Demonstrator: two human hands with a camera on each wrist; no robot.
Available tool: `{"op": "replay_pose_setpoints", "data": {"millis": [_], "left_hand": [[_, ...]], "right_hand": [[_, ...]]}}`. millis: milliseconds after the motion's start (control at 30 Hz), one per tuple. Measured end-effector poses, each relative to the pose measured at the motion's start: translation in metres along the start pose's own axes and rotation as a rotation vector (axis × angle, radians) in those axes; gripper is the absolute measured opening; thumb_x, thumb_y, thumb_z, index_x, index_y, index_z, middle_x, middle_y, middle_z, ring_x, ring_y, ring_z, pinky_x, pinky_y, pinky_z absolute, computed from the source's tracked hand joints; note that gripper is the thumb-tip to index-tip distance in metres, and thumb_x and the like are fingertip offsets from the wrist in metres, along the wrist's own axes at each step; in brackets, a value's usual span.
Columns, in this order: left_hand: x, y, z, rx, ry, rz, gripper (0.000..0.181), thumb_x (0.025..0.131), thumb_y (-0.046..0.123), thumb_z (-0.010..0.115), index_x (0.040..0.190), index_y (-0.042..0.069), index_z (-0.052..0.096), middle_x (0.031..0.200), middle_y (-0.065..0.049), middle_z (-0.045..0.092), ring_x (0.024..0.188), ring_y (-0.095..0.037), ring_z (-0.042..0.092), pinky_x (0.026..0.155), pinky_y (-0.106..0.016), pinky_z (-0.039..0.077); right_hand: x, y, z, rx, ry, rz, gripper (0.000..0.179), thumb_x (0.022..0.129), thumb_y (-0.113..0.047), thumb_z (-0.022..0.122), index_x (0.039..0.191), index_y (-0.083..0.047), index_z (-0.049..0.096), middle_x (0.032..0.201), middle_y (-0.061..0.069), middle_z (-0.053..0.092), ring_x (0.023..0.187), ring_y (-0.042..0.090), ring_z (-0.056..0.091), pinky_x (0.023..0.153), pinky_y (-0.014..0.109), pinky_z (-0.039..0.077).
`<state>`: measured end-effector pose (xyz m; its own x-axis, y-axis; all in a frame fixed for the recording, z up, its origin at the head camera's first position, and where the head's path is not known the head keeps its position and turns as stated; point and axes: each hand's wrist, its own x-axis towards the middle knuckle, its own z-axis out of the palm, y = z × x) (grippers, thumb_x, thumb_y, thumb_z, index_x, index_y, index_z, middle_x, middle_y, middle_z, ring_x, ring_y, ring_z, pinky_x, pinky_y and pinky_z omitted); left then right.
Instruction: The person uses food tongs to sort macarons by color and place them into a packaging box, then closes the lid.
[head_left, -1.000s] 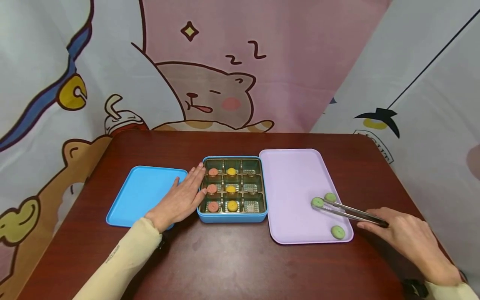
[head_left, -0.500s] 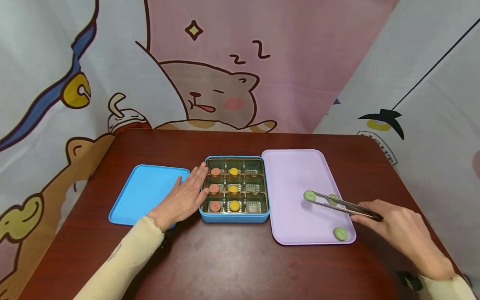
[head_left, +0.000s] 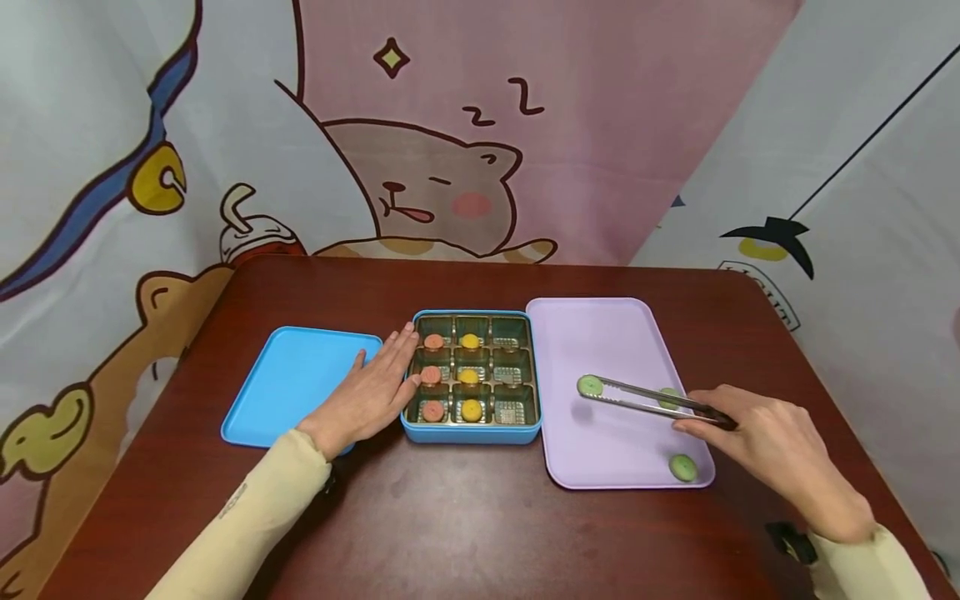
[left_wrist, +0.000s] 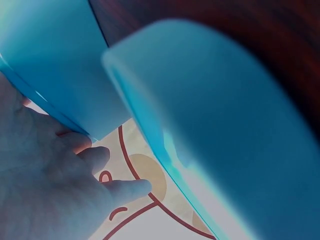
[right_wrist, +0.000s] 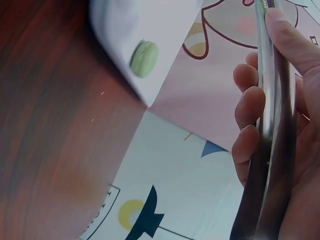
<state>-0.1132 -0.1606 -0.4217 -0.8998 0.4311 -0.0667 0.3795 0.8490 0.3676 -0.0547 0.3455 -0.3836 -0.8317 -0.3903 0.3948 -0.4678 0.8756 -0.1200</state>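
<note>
Head view: right hand (head_left: 765, 442) grips metal tongs (head_left: 652, 404), tips closed on a green disc (head_left: 590, 386) over the lilac tray (head_left: 592, 333), tray surface stretching leftward to the blue box (head_left: 471, 435). Left hand (head_left: 363, 396), fingers straight, touches the box's left edge. Right wrist view reveals fingers wrapping the tongs; left wrist, blue side walls.

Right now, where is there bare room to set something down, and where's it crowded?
Bare: the table on the near side of the blue box; the far end of the lilac tray; the box's three rightmost compartments. Crowded: the left hand occupies the gap between blue lid and box; two green discs, the tongs and right hand crowd the tray's right side.
</note>
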Motion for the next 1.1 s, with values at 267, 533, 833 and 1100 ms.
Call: {"op": "replay_pose_setpoints", "data": {"millis": [267,533,833,1100], "left_hand": [[0.000,-0.001,0.000,-0.002,0.005,-0.006,0.069,0.113,0.041,0.037,0.167,0.009,0.009,0.174,-0.006,0.000,0.159,-0.029,0.007,0.119,-0.070,0.012],[0.001,0.000,-0.001,0.003,0.000,-0.003,0.069,0.113,0.041,0.037,0.167,0.008,0.010,0.174,-0.005,0.001,0.159,-0.029,0.007,0.120,-0.070,0.012],[0.000,0.001,0.000,0.002,0.002,-0.006,0.069,0.113,0.041,0.038,0.167,0.008,0.010,0.174,-0.006,0.001,0.159,-0.029,0.008,0.119,-0.070,0.013],[0.001,0.001,0.000,-0.001,-0.006,-0.009,0.069,0.113,0.041,0.037,0.167,0.007,0.010,0.174,-0.006,0.000,0.159,-0.029,0.007,0.119,-0.070,0.013]], "right_hand": [[0.012,-0.011,0.002,0.027,-0.003,-0.026,0.038,0.065,-0.030,0.098,0.095,-0.018,0.079,0.077,-0.011,0.065,0.056,-0.001,0.042,0.045,0.020,0.036],[0.022,-0.018,0.007,0.060,0.025,-0.073,0.060,0.085,-0.076,0.059,0.095,-0.020,0.080,0.075,-0.017,0.060,0.057,-0.004,0.040,0.045,0.017,0.033],[0.029,-0.027,0.008,0.074,0.000,-0.085,0.045,0.078,-0.059,0.083,0.099,-0.019,0.080,0.078,-0.014,0.065,0.058,-0.001,0.044,0.047,0.020,0.038],[0.034,-0.032,0.010,0.088,0.003,-0.116,0.047,0.083,-0.065,0.075,0.098,-0.020,0.080,0.078,-0.015,0.064,0.058,-0.002,0.043,0.047,0.019,0.036]]}}
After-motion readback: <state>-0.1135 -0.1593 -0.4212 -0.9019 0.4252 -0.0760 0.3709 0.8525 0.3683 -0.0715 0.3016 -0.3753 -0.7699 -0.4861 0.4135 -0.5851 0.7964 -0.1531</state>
